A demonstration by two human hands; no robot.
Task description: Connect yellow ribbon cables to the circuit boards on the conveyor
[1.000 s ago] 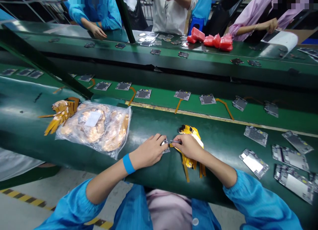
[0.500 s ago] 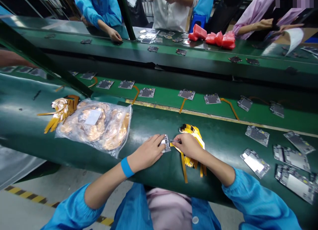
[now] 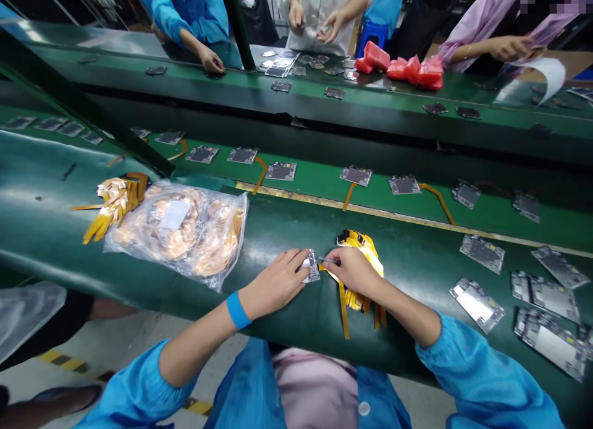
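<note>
My left hand (image 3: 278,279) holds a small circuit board (image 3: 312,266) against the green work surface, its fingers over the board's left side. My right hand (image 3: 352,267) pinches a thin metal tool (image 3: 330,261), whose tip is by the board's right edge. An orange strip shows at that edge, under the tool tip; whether it is joined to the board I cannot tell. Beneath and behind my right hand lies a pile of yellow-orange flex cables (image 3: 364,243), some hanging toward the front edge.
A clear bag of coppery parts (image 3: 185,231) and loose flex cables (image 3: 115,200) lie left. Several boards (image 3: 482,253) rest at right. Boards line the green conveyor (image 3: 315,197). Across it are red bundles (image 3: 428,72) and other people's hands. A slanted green post (image 3: 115,132) stands left.
The boards on the near conveyor have shifted slightly right. Across the line, a person's hands have lowered and parted. A person's leg and foot now show at lower left. My hands keep their pose.
</note>
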